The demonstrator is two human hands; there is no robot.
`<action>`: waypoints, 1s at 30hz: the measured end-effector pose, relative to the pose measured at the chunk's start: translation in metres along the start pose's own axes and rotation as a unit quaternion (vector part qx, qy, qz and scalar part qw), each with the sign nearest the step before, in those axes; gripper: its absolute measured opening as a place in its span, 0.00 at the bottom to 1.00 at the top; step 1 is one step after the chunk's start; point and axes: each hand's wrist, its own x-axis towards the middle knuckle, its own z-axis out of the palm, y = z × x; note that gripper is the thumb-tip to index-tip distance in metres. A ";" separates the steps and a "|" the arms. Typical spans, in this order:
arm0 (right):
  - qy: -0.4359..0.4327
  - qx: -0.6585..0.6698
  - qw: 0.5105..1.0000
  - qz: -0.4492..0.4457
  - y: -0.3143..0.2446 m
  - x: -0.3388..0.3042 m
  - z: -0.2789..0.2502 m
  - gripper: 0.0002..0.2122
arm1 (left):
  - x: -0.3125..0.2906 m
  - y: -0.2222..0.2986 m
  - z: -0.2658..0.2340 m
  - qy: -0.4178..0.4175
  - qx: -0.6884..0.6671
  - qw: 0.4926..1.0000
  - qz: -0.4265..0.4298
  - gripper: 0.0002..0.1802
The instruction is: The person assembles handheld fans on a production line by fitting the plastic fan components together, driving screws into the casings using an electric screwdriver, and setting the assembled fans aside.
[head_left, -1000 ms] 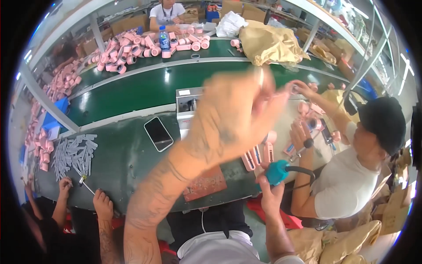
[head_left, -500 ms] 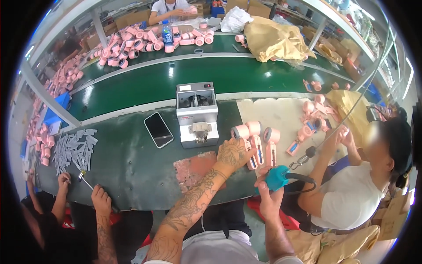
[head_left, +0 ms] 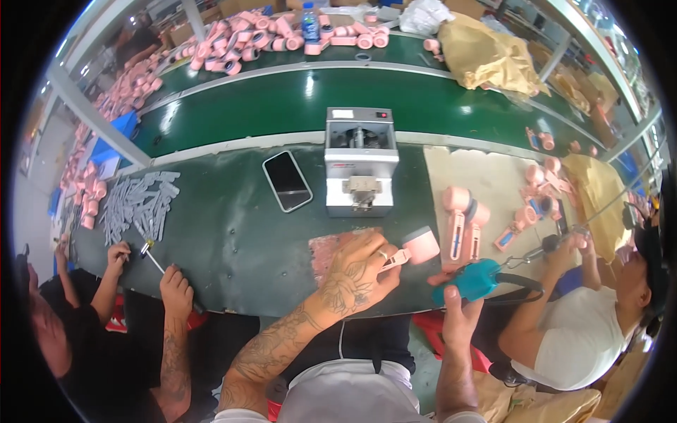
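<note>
My left hand [head_left: 356, 275] is closed around the handle of a pink round-headed piece [head_left: 421, 245], shaped like a handheld fan, whose head sticks out to the right. Beneath that hand, a worn reddish mat [head_left: 323, 252] lies on the bench. My right hand [head_left: 460, 310] grips a teal corded electric screwdriver [head_left: 476, 280], hung from a metal hook and cable; its tip is hard to make out. Just beyond the tool, two similar pink pieces [head_left: 456, 229] lie side by side with their slotted handles toward me.
A silver machine [head_left: 361, 169] stands mid-bench, with a phone [head_left: 288, 181] to its left. Grey strips [head_left: 141, 204] are heaped farther left near a co-worker's hands [head_left: 176, 289]. Another worker [head_left: 575, 324] sits right, by more pink pieces [head_left: 525, 215]. A green conveyor [head_left: 247, 106] runs behind.
My left hand has lifted one pink piece from the group on the right and brought it nearer to me. My right hand still holds the screwdriver. The whole view has shifted.
</note>
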 end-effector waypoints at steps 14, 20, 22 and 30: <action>-0.074 0.183 0.970 -0.139 -0.024 0.098 0.089 0.30 | -0.018 -0.064 -0.010 -0.086 0.028 0.995 0.034 0.18; -0.101 0.136 0.964 -0.204 0.004 0.143 0.155 0.22 | -0.029 -0.064 -0.002 -0.091 0.045 0.995 0.022 0.29; -0.106 0.117 0.966 -0.205 0.010 0.149 0.161 0.24 | -0.028 -0.063 0.000 -0.082 0.044 0.996 0.014 0.29; -0.132 0.096 0.978 -0.133 0.010 0.143 0.162 0.25 | -0.029 -0.064 -0.004 -0.034 0.041 0.998 0.017 0.25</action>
